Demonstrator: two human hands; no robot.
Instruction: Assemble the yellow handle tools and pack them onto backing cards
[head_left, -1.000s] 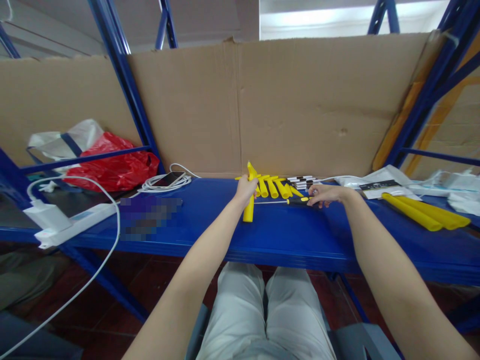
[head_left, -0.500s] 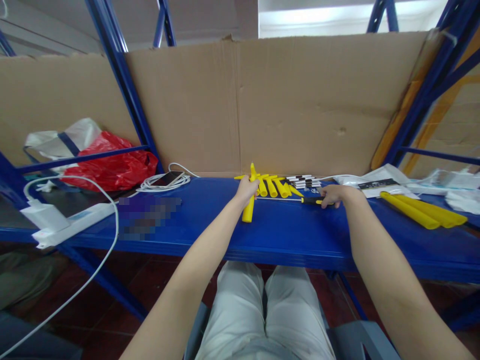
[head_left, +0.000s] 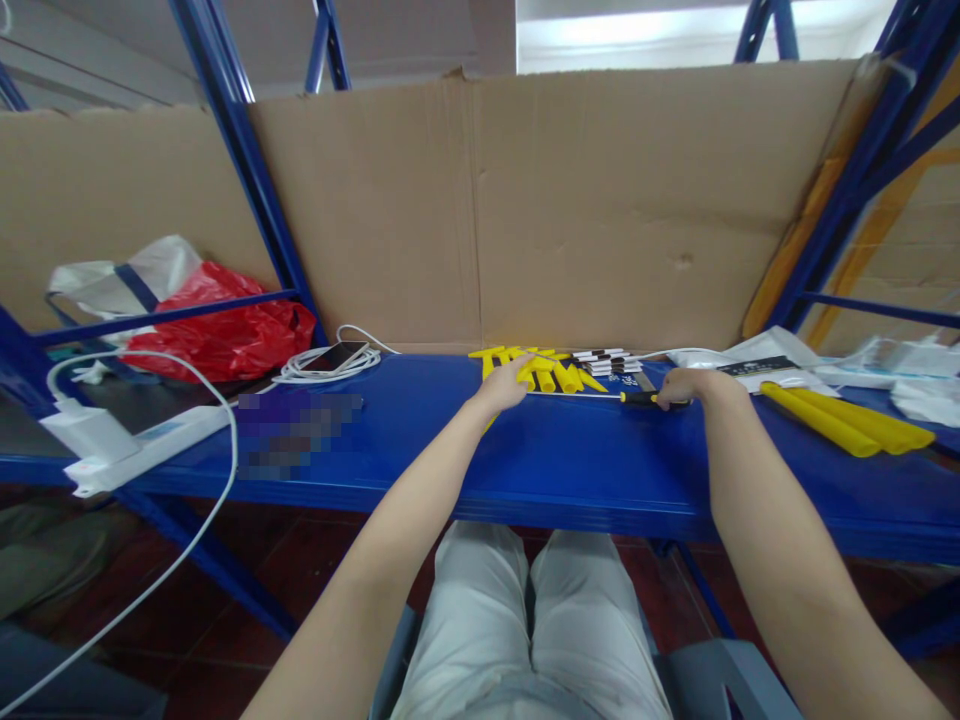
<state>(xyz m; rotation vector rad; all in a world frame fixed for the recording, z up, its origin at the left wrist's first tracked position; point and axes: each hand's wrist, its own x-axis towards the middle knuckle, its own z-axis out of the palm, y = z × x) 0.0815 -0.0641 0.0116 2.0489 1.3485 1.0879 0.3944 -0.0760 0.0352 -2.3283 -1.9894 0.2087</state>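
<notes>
Black handle (head_left: 636, 398), right hand (head_left: 679, 387) curled around it

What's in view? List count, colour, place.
screwdriver: one, black and yellow handle, bench middle
tapered pieces: several, yellow, bench rear
striped sticks: several, black and white, beside tapered pieces
long tubes: at least two, yellow, bench right
packet: one, white and black, behind long tubes
phone: one, dark, bench left
coiled cable: one, white, by phone
power strip: one, white, left
bags: two, red and white, left rear
cardboard: several, brown, back
rack posts: several, blue, both sides
bench: one, blue, centre
left grip: one, bare, holding yellow piece
right grip: one, bare, on screwdriver
legs: two, pale trousers, below
</notes>
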